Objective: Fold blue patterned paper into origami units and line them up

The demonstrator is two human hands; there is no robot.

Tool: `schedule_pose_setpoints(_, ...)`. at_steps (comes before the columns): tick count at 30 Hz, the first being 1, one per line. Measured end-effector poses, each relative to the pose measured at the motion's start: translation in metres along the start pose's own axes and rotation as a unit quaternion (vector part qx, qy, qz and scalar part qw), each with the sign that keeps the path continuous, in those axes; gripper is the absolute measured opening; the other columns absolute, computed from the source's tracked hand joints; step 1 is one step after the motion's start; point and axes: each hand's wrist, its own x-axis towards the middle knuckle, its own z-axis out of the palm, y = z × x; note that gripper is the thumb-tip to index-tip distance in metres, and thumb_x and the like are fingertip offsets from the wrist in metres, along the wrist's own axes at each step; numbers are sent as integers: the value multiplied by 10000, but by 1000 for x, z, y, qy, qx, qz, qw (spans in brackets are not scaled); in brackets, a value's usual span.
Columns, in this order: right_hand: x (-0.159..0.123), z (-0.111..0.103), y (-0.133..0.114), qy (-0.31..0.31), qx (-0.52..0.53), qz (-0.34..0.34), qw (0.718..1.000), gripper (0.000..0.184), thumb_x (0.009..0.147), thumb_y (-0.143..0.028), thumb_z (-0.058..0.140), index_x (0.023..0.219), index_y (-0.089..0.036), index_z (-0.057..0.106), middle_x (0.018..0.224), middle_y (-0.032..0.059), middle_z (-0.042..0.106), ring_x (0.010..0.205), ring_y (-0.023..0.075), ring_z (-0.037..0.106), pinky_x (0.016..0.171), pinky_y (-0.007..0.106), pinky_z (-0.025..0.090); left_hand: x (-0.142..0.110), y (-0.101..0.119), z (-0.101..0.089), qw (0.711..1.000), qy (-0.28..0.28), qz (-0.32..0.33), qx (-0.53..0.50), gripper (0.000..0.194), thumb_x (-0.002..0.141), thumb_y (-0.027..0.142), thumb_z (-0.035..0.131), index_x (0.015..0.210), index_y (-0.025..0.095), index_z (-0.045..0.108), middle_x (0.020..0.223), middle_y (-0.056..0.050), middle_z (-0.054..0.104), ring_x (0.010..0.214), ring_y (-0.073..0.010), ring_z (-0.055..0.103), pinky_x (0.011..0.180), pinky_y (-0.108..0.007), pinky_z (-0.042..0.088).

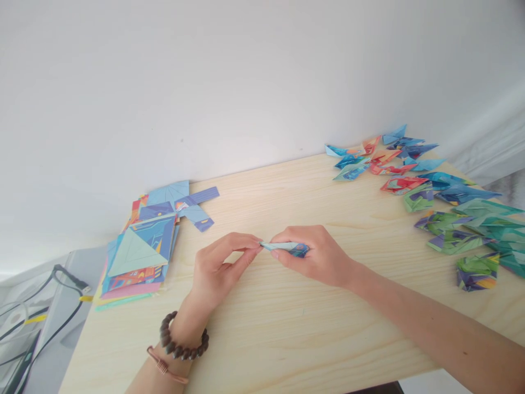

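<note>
A small folded piece of origami paper (287,247), pale green and blue, is held between my two hands just above the middle of the table. My left hand (223,262) pinches its narrow left tip between thumb and fingertips. Around its wider right end closes my right hand (314,254), the thumb in front and the fingers behind, hiding part of the paper. A dark bead bracelet and a copper-coloured bangle circle my left wrist.
A stack of colourful paper sheets (139,251) lies at the table's left, strips (200,205) beside it. Several folded paper pieces (447,219) spread along the right side. The wooden table (262,339) meets a white wall (246,82). Cables (61,273) hang beyond the left edge.
</note>
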Motion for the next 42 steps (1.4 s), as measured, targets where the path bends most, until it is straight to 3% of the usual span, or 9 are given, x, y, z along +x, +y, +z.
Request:
schedule_pose_setpoints(8,-2,0,1,12,-62,-59,996,117,825,-192,532,880,-172,635,759,4,640,646,92,547,631,199,408,2,1,-2,999,-24,34,34,208,767,30,612,909,178,640,882,-22,676,825,-130,637,732,-243,531)
schedule_pose_setpoints(12,-2,1,2,23,-67,-67,995,114,811,-175,549,884,-169,637,769,3,647,638,85,549,618,191,408,0,2,0,1000,-13,-16,-22,236,759,47,633,955,179,618,911,-27,675,827,-140,642,740,-260,546)
schedule_pose_setpoints(18,-1,1,2,37,-76,-80,993,108,790,-155,568,862,-160,648,741,-6,636,637,74,545,609,177,397,2,3,3,992,-44,-82,-86,206,779,71,613,949,186,638,916,-30,672,825,-148,631,763,-278,540)
schedule_pose_setpoints(24,-1,0,2,18,-64,-63,996,107,773,-150,584,852,-158,656,712,-14,625,623,71,538,605,176,392,5,3,2,967,-75,-141,-199,110,820,116,578,911,158,624,886,-49,641,781,-132,601,740,-272,522)
schedule_pose_setpoints(30,-4,2,4,-10,-88,-56,994,146,788,-177,564,889,-159,668,757,3,643,671,96,561,641,204,405,3,1,0,962,-99,-158,-198,101,819,114,583,902,167,606,856,-29,625,796,-117,590,765,-251,498)
schedule_pose_setpoints(33,-4,0,2,-17,-58,-28,998,139,782,-186,576,888,-166,663,759,-7,646,664,87,558,638,195,407,2,-1,-1,971,-86,-132,-178,136,807,91,591,905,184,610,863,-21,627,800,-115,591,754,-245,489)
schedule_pose_setpoints(36,-3,-2,0,-47,5,44,998,120,794,-247,584,865,-179,652,688,-29,620,585,70,537,566,176,406,2,-2,-2,983,-82,-93,-133,156,803,70,586,902,187,615,862,-22,627,801,-122,587,744,-257,480)
schedule_pose_setpoints(39,-2,-3,0,-87,78,131,984,167,811,-320,571,890,-189,637,628,-40,580,498,67,533,473,167,402,5,-1,-4,991,-93,-56,-75,177,809,54,568,923,183,609,890,-30,627,828,-130,587,748,-272,476)
schedule_pose_setpoints(42,-2,-3,1,-98,121,177,972,198,806,-346,576,922,-195,628,674,-31,589,504,78,568,461,169,427,7,1,-5,994,-108,-4,-16,190,818,28,537,928,170,597,920,-37,622,888,-133,579,784,-273,472)
